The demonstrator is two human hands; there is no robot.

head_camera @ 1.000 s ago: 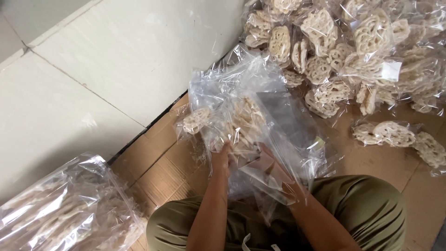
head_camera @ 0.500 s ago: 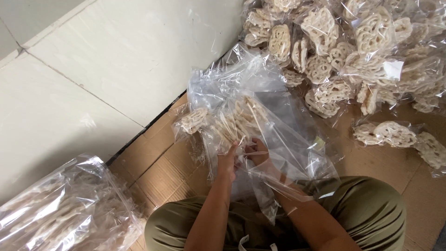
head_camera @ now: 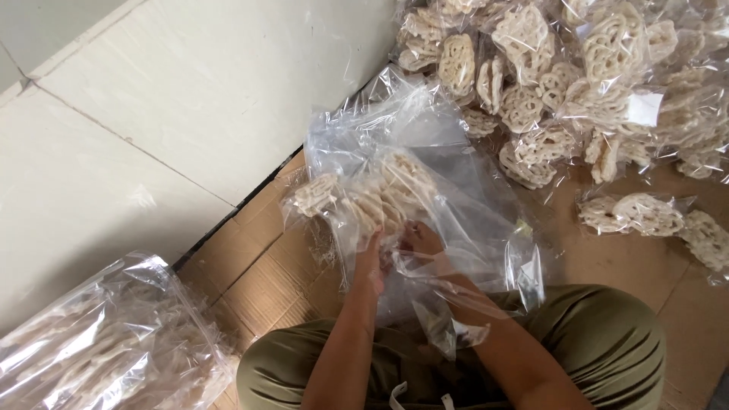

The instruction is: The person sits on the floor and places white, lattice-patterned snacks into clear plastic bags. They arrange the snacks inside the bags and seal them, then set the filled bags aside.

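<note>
I see pale cream lattice-patterned crackers (head_camera: 380, 199) in a clear bag (head_camera: 448, 190), brown cardboard (head_camera: 258, 281), an off-white wall (head_camera: 190, 99), and olive trousers (head_camera: 592, 334).

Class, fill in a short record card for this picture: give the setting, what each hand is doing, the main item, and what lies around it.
Setting: cardboard sheets laid on the floor beside a pale tiled wall
Left hand: grips a clear plastic bag from outside
Right hand: inside the bag's open end, fingers closed on its contents
Bag contents: pale lattice crackers, stacked on edge
Far side: pile of filled cracker packets
Near left: large clear bag of crackers
Person: olive trousers, seated
</note>
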